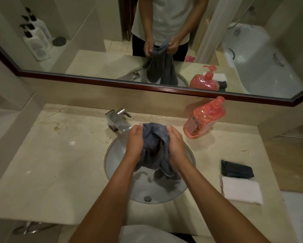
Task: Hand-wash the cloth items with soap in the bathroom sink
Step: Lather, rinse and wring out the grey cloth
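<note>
Marble bench (59, 155), both hands, left hand (135, 142) and right hand (176, 146), grip bunched grey cloth (155, 148) over sink (112, 155); dark cloth (238, 170), white cloth (242, 190) look unwashed, soap bottle (203, 118) nearby.

**No legible text anywhere on the vanity**

The only printed surface is a label on the pink soap bottle (204, 118), which stands on the counter (59, 155) right of the faucet. That label is a pale rectangle on the bottle's lower left face, with dark blocks that look like lines of print, but the letters are too small and blurred to make out. A second pale patch on the bottle's right side is just as unreadable. The white dispenser bottles (36, 39) seen in the mirror carry grey patches, with no word or number that can be read
</note>
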Available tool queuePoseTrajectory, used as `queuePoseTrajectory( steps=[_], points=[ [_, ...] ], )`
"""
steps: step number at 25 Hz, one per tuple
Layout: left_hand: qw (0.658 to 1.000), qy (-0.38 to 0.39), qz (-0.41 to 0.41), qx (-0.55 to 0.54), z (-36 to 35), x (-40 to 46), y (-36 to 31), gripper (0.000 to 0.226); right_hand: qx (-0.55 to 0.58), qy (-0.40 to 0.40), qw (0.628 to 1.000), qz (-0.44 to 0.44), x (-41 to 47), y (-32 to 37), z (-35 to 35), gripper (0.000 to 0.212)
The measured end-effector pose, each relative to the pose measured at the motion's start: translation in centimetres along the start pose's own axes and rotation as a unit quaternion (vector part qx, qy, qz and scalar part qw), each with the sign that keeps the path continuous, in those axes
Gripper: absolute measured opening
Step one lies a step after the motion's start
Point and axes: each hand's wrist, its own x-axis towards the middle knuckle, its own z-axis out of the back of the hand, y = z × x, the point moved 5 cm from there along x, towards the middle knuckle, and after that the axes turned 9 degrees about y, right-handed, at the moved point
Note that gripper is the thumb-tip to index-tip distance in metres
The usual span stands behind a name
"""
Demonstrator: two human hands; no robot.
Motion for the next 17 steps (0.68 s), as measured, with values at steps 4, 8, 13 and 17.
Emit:
queuePoseTrajectory(
  steps=[4,8,13,17],
  points=[
    [0.989,0.038,0.051,-0.132,-2.7,-0.2,0.1,0.050,-0.197,-0.080,0.976,0.041,-0.2,-0.1,-2.6,0.042],
    [0.984,0.035,0.069,-0.160,-3.2,-1.1,-0.2,0.047,-0.294,-0.159,0.941,0.053,-0.4,0.1,-2.6,0.043],
    [0.990,0.055,0.038,-0.126,-3.5,-2.0,-0.9,0.041,-0.293,-0.184,0.938,-0.001,1.3,-0.1,-1.1,0.047],
    [0.987,0.062,0.006,-0.150,-2.8,-1.7,-1.5,0.041,-0.280,-0.153,0.948,-0.017,1.7,-0.2,-0.3,0.047]
  ],
)
